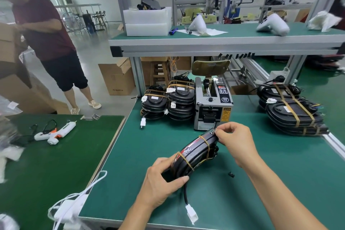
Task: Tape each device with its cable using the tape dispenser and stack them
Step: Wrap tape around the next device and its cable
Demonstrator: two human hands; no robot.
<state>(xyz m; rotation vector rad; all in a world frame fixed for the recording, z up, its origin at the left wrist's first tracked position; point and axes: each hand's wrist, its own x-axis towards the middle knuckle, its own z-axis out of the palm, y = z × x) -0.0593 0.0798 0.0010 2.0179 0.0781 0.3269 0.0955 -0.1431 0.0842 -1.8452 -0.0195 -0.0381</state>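
Gripping the device (194, 155), left hand (160, 183); right hand (237, 140) pinches its far edge.

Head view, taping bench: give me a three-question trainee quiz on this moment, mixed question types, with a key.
1. True or false: the device held over the green mat already has two tape bands around it.
2. Which hand pinches the device's far end nearest the tape dispenser? A) left hand B) right hand
3. Fill in: the white connector hanging from the held device's cable lies near the mat's ____ edge.

Key: 1 true; 2 B; 3 near (front).
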